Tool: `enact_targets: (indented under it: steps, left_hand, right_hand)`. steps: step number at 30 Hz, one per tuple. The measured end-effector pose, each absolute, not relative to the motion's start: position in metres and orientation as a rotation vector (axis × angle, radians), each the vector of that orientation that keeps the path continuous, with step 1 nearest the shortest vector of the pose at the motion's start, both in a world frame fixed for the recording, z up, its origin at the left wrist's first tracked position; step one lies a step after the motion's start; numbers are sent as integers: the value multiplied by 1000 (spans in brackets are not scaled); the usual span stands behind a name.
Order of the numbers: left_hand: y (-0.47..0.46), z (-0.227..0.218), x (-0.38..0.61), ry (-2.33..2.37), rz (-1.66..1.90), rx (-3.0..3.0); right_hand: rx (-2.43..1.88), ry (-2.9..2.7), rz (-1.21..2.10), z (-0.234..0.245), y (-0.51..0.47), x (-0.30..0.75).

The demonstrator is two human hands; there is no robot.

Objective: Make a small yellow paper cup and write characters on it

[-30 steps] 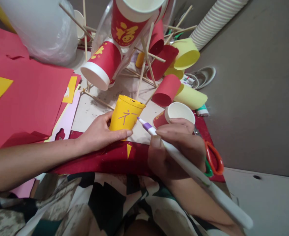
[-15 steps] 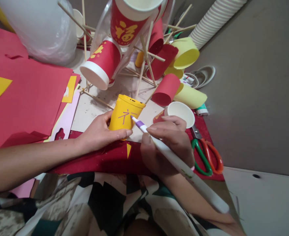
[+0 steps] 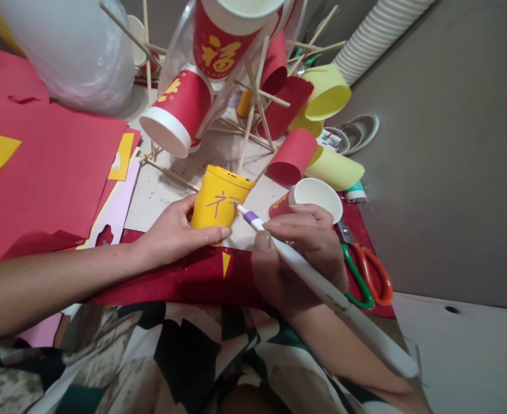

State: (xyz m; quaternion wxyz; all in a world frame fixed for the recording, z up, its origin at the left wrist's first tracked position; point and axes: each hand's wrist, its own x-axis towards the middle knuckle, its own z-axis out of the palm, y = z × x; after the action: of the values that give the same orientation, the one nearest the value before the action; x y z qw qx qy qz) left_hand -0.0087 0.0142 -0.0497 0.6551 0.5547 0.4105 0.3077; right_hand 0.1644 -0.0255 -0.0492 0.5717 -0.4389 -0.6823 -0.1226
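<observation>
My left hand is wrapped round a small yellow paper cup that stands upside down on the work surface, with purple strokes drawn on its side. My right hand grips a long white marker with a purple tip, and the tip touches the cup's side at the strokes. A red and white paper cup lies on its side just behind my right hand.
A structure of wooden sticks carrying red cups and yellow and red paper rolls rises behind. Red paper sheets lie left, a plastic bag at back left. Green and orange scissors sit right. A stack of white cups leans at top right.
The marker tip moved over the yellow cup's side, left and then a little right, adding purple strokes. My left hand stayed in place on the cup.
</observation>
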Motion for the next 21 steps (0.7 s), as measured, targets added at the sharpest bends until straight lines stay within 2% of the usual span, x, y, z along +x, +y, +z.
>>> enact_targets:
  steps: [21]
  left_hand:
    - [17, -52, -10, 949, 672, 1302]
  right_hand:
    - [-942, -1716, -145, -48, -29, 168]
